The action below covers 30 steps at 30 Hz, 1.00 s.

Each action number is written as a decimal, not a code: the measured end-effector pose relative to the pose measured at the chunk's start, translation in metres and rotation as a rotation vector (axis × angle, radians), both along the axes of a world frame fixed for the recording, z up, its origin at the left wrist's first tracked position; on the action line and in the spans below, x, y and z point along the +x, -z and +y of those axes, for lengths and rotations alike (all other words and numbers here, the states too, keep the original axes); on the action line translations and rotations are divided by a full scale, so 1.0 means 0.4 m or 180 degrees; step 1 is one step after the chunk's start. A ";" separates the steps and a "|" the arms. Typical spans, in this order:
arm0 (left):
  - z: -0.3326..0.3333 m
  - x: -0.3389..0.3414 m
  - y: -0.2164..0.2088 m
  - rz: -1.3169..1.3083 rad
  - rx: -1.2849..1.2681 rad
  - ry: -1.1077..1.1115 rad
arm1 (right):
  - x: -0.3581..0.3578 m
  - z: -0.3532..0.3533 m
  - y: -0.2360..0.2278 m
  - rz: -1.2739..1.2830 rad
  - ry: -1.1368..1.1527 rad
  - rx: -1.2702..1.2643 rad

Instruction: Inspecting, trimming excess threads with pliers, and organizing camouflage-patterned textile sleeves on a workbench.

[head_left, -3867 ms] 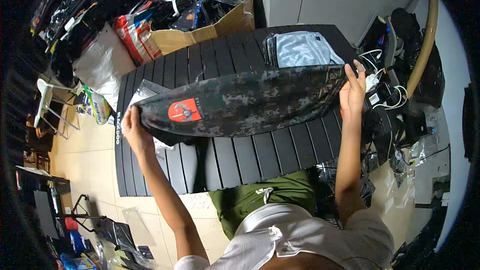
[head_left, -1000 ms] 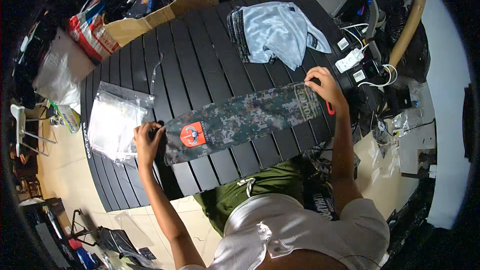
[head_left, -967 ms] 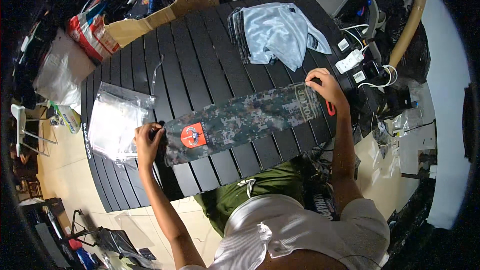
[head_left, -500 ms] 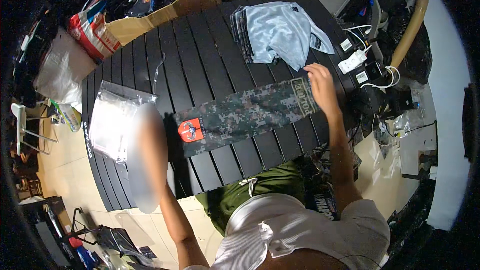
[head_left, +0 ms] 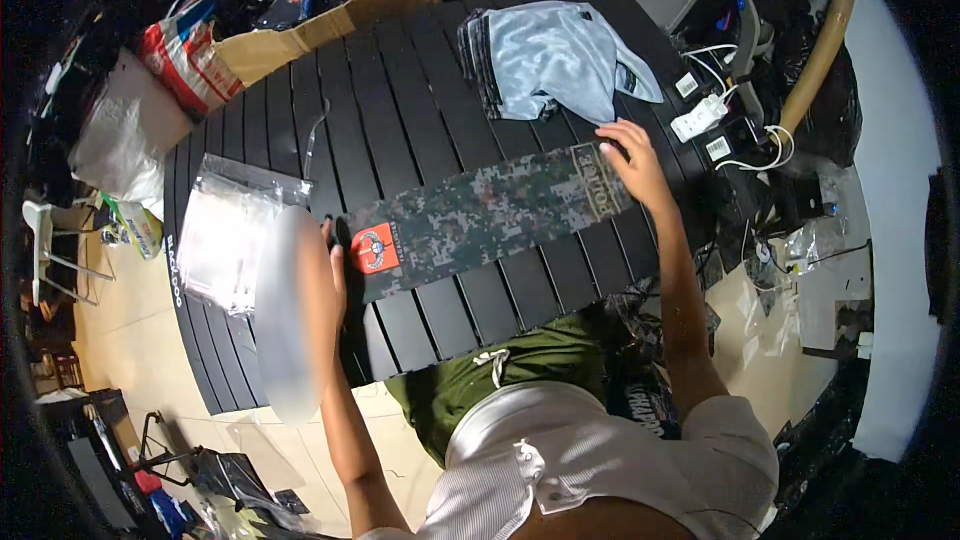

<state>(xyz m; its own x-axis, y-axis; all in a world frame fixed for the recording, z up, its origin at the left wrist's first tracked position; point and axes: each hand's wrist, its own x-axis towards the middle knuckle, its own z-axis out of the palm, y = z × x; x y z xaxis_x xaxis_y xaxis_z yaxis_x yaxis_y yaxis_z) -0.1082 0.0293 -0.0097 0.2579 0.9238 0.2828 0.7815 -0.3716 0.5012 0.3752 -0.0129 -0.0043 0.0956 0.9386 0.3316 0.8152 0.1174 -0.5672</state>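
Note:
A long camouflage cloth strip (head_left: pixel 480 222) lies flat and slightly slanted across the black slatted table (head_left: pixel 380 120). It has an orange-red emblem patch (head_left: pixel 376 248) at its left end and a lettered tan box at its right. At the left end is my left hand (head_left: pixel 327 285), partly covered by a grey blur; the fingers that show are apart and grip nothing visible. My right hand (head_left: pixel 640 168) has its fingers stretched out over the far right corner of the strip. Just beyond it rests a pile of pale blue satiny cloth (head_left: pixel 555 60) with dark edges.
Clear plastic bags (head_left: pixel 225 240) lie at the table's left. A cardboard box (head_left: pixel 320 30) of dark packets stands beyond the far left edge. White power sockets with cables (head_left: pixel 700 120) sit at the right edge, near a brown tube (head_left: pixel 825 50).
My left hand has come to the strip's left end, and more of its fingers show. The strip has shifted slightly and lies smoother. My right hand has moved a little left and nearer.

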 end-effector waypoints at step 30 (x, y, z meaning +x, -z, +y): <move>-0.032 0.031 -0.016 0.0793 0.0234 -0.0256 | -0.091 -0.031 -0.040 -0.1164 0.1160 0.1148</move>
